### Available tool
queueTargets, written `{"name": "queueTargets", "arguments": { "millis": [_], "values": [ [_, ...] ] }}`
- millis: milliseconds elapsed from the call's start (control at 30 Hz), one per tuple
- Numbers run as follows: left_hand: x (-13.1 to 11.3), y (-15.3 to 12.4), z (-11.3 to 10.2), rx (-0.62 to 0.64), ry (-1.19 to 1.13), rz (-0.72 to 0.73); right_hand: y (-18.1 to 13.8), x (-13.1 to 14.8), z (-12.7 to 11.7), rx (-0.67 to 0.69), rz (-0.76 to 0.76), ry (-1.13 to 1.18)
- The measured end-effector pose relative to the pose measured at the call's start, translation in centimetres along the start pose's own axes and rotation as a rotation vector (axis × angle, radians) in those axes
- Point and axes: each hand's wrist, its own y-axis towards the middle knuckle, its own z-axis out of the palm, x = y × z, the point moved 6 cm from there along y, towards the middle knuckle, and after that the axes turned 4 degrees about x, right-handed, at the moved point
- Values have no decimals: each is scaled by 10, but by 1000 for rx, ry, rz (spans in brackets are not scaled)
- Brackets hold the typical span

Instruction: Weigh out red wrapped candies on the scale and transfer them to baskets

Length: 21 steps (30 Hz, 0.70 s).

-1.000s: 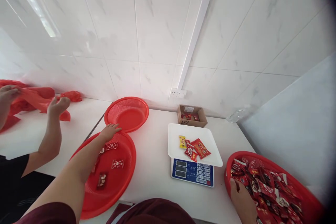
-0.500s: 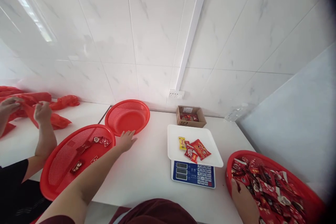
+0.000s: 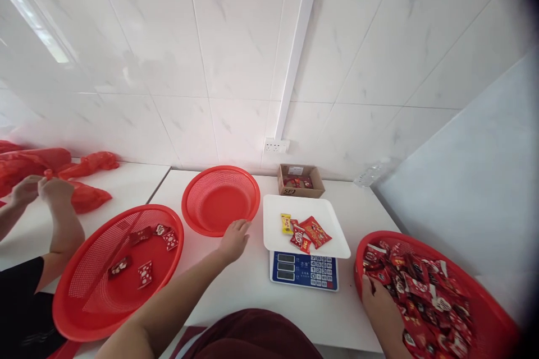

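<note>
My left hand [image 3: 234, 241] is at the near right rim of a round red plastic basket [image 3: 221, 231], fingers curled over the edge. Its fingertips partly hide the rim. At the right, my right hand [image 3: 381, 303] grips the near left rim of a bigger red basket [image 3: 501, 322], thumb toward the inside. That basket is heaped with red-wrapped candies [image 3: 425, 291]. Between my hands stands a digital scale [image 3: 304, 270] with a white tray [image 3: 275, 241]. On the tray lie a yellow packet [image 3: 287, 224], a larger red packet [image 3: 316, 232] and small red-wrapped candies [image 3: 300, 238].
Another red basket [image 3: 69, 320] on the left holds several wrapped candies. Beyond it, a co-worker's hands [image 3: 54, 190] handle red bags [image 3: 90, 196]. A cardboard box [image 3: 309, 188] with red packets and a clear plastic container [image 3: 373, 173] stand by the wall, below a socket [image 3: 277, 146].
The round basket has shifted right toward the scale, together with my left hand at its rim. My right hand stays on its basket. The co-worker's hands have come closer together.
</note>
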Motion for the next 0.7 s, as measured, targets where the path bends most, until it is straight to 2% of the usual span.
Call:
{"name": "queueTargets", "arguments": {
  "millis": [167,300,500,700],
  "values": [
    [-74,33,32,169,-52,164,0,0,-1,7,-17,15],
    [-110,69,48,237,13,139,2,-2,1,6,-52,29],
    [-118,98,54,327,139,5,1,-3,2,-22,-99,72],
    [-118,100,56,250,-19,-98,4,-5,3,-41,-125,94]
  ]
}}
